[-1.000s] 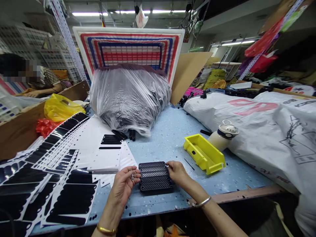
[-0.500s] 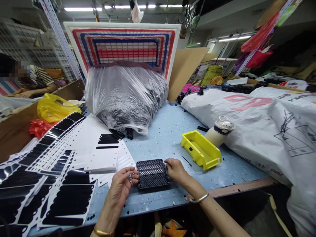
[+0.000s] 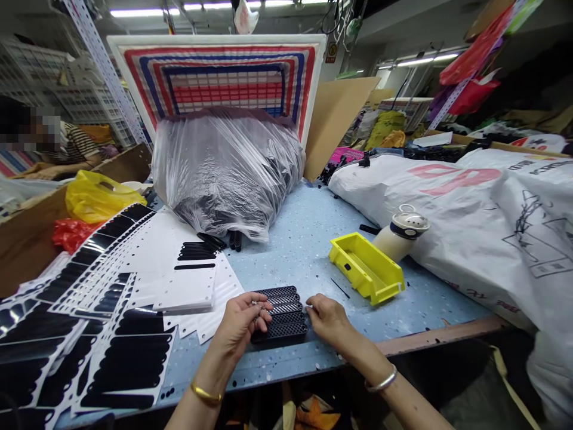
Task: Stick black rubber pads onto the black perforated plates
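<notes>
Several black mesh-patterned strips (image 3: 289,307) lie side by side on the blue speckled table in front of me. My left hand (image 3: 244,319) is over their left end, fingers curled around small silvery metal pieces, mostly hidden. Just off the strips' right end is my right hand (image 3: 329,318), thumb and forefinger pinched together; whatever is between them is too small to make out. A yellow plastic bin (image 3: 367,267) sits beyond the right hand, with a thin black stick (image 3: 340,288) between it and the strips.
White sheets (image 3: 185,286) and sheets of black adhesive-looking strips (image 3: 129,358) spread over the left side. A large clear plastic bag (image 3: 228,173) of black pieces stands at the back. A cream bottle (image 3: 398,236) and white sacks (image 3: 452,203) are on the right.
My left hand has moved right, from beside the strips to over their left end. My right hand has drawn slightly right and nearer to me. The strips look unmoved.
</notes>
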`<control>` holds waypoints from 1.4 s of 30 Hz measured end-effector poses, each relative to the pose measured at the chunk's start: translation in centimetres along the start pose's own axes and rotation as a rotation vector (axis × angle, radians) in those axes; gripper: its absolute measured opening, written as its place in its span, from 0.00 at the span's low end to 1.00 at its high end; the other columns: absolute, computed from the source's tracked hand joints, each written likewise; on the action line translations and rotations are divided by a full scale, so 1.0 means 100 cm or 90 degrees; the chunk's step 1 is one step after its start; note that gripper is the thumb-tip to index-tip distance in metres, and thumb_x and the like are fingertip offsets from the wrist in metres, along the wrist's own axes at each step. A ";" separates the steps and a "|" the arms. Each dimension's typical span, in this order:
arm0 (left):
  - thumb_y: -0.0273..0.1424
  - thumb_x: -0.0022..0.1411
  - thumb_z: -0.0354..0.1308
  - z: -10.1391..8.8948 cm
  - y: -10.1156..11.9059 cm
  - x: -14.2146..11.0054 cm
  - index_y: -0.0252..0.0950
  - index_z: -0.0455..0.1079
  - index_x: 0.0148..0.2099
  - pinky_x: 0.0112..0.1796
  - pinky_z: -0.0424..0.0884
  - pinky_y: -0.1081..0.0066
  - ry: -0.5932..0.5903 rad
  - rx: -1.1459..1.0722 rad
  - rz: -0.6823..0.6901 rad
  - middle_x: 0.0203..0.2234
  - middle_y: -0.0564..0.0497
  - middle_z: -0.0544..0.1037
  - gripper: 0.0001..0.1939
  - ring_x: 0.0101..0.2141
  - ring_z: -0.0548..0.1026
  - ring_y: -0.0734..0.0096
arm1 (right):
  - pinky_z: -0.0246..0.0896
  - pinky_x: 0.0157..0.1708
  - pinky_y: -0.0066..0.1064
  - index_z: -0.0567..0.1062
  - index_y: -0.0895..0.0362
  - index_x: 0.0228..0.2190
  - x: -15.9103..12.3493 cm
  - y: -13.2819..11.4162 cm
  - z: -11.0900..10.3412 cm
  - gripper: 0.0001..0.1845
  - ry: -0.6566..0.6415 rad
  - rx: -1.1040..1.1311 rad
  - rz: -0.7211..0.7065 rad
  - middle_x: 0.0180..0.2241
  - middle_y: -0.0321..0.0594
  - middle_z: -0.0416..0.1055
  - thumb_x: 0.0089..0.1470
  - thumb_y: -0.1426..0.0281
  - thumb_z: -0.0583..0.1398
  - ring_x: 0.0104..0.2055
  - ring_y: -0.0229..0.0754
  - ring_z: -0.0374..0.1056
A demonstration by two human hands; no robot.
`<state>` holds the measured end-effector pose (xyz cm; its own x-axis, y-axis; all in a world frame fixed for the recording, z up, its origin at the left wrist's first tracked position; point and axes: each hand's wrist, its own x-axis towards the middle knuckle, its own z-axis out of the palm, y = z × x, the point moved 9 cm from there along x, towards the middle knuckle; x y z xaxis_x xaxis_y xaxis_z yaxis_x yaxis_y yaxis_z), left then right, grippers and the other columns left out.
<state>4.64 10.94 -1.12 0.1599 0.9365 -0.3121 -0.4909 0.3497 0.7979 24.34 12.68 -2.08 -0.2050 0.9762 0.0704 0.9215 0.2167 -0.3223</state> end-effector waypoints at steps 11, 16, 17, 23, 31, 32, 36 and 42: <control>0.15 0.45 0.57 0.024 0.004 0.037 0.31 0.75 0.24 0.13 0.54 0.83 -0.071 0.297 0.008 0.12 0.52 0.75 0.09 0.08 0.64 0.82 | 0.60 0.34 0.30 0.76 0.57 0.30 0.000 -0.044 -0.017 0.11 0.036 0.075 -0.109 0.30 0.43 0.74 0.56 0.76 0.54 0.33 0.43 0.71; 0.17 0.44 0.59 0.021 0.006 0.033 0.29 0.79 0.30 0.14 0.57 0.82 -0.070 0.294 0.012 0.15 0.49 0.78 0.10 0.10 0.65 0.81 | 0.59 0.32 0.29 0.75 0.57 0.29 0.000 -0.048 -0.015 0.10 0.034 0.089 -0.118 0.29 0.41 0.73 0.55 0.77 0.54 0.31 0.41 0.69; 0.18 0.43 0.59 0.021 0.006 0.032 0.29 0.79 0.32 0.15 0.57 0.82 -0.072 0.290 0.014 0.15 0.49 0.78 0.12 0.10 0.65 0.81 | 0.59 0.32 0.29 0.75 0.57 0.29 -0.001 -0.047 -0.015 0.10 0.034 0.092 -0.117 0.29 0.41 0.73 0.55 0.77 0.55 0.31 0.41 0.70; 0.20 0.41 0.60 0.016 0.017 0.032 0.28 0.78 0.30 0.16 0.59 0.81 -0.072 0.206 0.033 0.23 0.44 0.81 0.10 0.15 0.70 0.78 | 0.62 0.34 0.30 0.76 0.57 0.30 0.001 -0.042 -0.015 0.10 0.041 0.108 -0.116 0.29 0.42 0.74 0.56 0.76 0.54 0.32 0.43 0.71; 0.28 0.46 0.70 0.006 0.044 0.033 0.28 0.74 0.35 0.16 0.64 0.80 -0.033 0.114 0.049 0.28 0.40 0.81 0.13 0.20 0.73 0.75 | 0.64 0.34 0.32 0.77 0.57 0.31 0.005 -0.026 -0.021 0.12 0.096 0.134 -0.096 0.30 0.44 0.76 0.56 0.74 0.53 0.33 0.45 0.73; 0.29 0.46 0.70 0.008 0.041 0.033 0.28 0.74 0.35 0.16 0.63 0.80 -0.043 0.128 0.041 0.28 0.41 0.81 0.14 0.19 0.73 0.75 | 0.64 0.34 0.32 0.77 0.57 0.31 0.004 -0.025 -0.022 0.12 0.102 0.137 -0.096 0.29 0.44 0.76 0.56 0.74 0.53 0.33 0.45 0.73; 0.29 0.45 0.67 0.020 0.022 0.035 0.28 0.74 0.35 0.13 0.55 0.81 -0.089 0.210 0.026 0.24 0.44 0.80 0.13 0.14 0.68 0.81 | 0.64 0.33 0.32 0.77 0.57 0.30 -0.001 -0.021 -0.023 0.11 0.121 0.148 -0.096 0.28 0.44 0.76 0.55 0.74 0.53 0.31 0.44 0.73; 0.26 0.41 0.63 0.025 0.005 0.039 0.28 0.77 0.36 0.13 0.51 0.80 -0.111 0.258 0.003 0.30 0.41 0.83 0.15 0.13 0.67 0.82 | 0.62 0.30 0.30 0.76 0.57 0.28 -0.011 -0.016 -0.025 0.13 0.143 0.169 -0.097 0.26 0.42 0.75 0.56 0.74 0.52 0.28 0.42 0.72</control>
<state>7.15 14.81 -0.64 0.3174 0.9164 -0.2437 -0.1226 0.2945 0.9477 23.88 11.27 0.74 -0.2285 0.9152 0.3320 0.7623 0.3803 -0.5238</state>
